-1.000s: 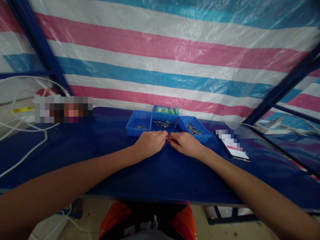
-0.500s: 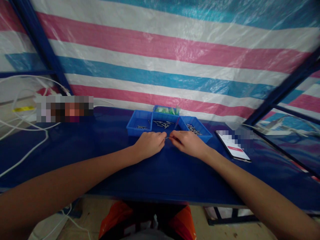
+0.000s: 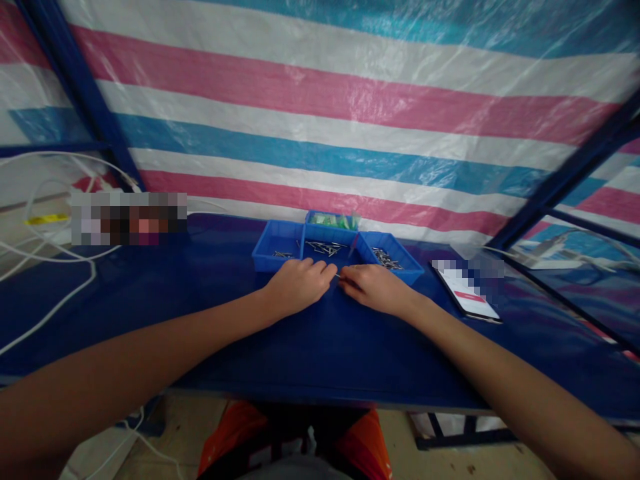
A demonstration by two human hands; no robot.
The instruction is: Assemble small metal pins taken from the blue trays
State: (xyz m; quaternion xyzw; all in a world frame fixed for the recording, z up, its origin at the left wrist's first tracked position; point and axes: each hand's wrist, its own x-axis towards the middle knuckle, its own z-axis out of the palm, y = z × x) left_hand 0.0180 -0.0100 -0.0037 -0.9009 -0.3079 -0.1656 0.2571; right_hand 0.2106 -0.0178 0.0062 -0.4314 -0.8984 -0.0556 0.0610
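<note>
My left hand [image 3: 303, 287] and my right hand [image 3: 375, 287] are close together over the blue table, in front of the bins. Both have their fingers pinched. Between the fingertips a thin metal piece [image 3: 338, 275] shows, and both hands grip it; most of it is hidden by the fingers. Right behind the hands stand blue bins: the left bin [image 3: 259, 253] holds a few small metal pieces, the middle one [image 3: 325, 231] several metal pins, and the right bin [image 3: 413, 267] many short metal parts.
Green-tinted packets [image 3: 330, 220] lie in a rear blue bin. A phone [image 3: 467, 293] lies to the right on the table [image 3: 320, 360]. White cables [image 3: 75, 293] run along the left side. Blue frame bars and a striped sheet [image 3: 320, 127] stand behind.
My left hand's fingers have shifted slightly to the right, closer to the right fingertips, and less of the metal piece shows between them. My right hand has barely moved.
</note>
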